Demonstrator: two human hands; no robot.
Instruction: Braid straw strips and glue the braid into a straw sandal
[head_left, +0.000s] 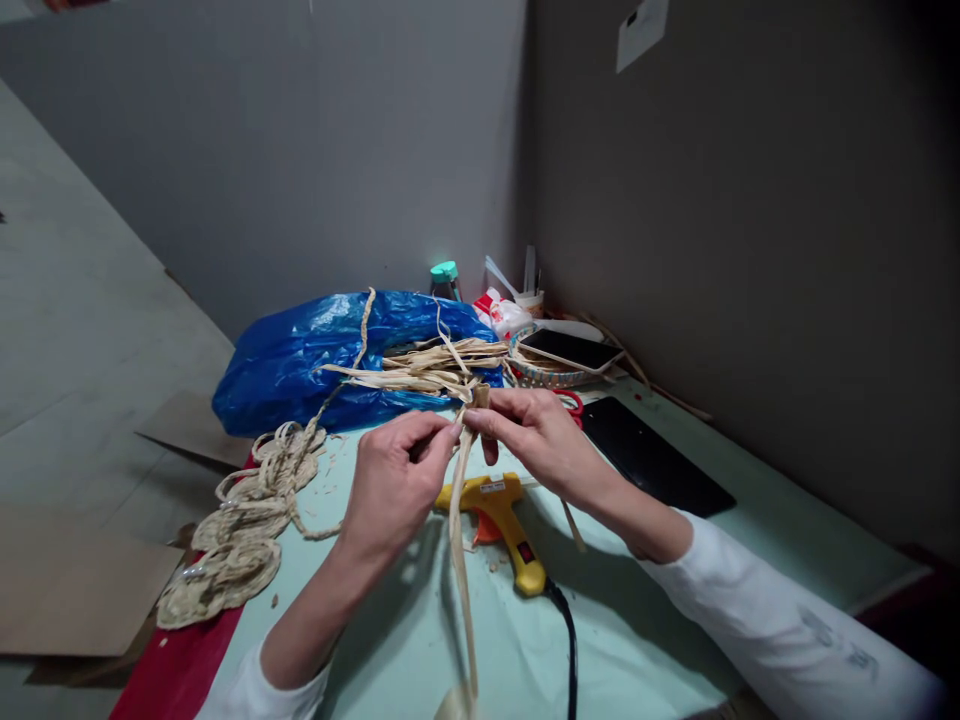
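Both hands meet over the middle of the table, pinching a pale dried-fibre strip [458, 540] that hangs down toward the front edge. My left hand [397, 475] has thumb and forefinger closed on it. My right hand [536, 435] grips the upper part of the strip, where a folded brown piece shows above the fingers. Under the hands lies a yellow glue gun [510, 525] with an orange trigger and a black cord. Behind them, a bundle of dried strips [442, 365] spills from a blue plastic bag [300, 345].
Braided looped flower shapes [244, 535] lie along the table's left edge. On the right are a black flat board [652, 455], red-handled scissors [571, 405], and a phone [574, 350] resting on a woven basket [536, 375]. A grey partition [337, 150] stands behind.
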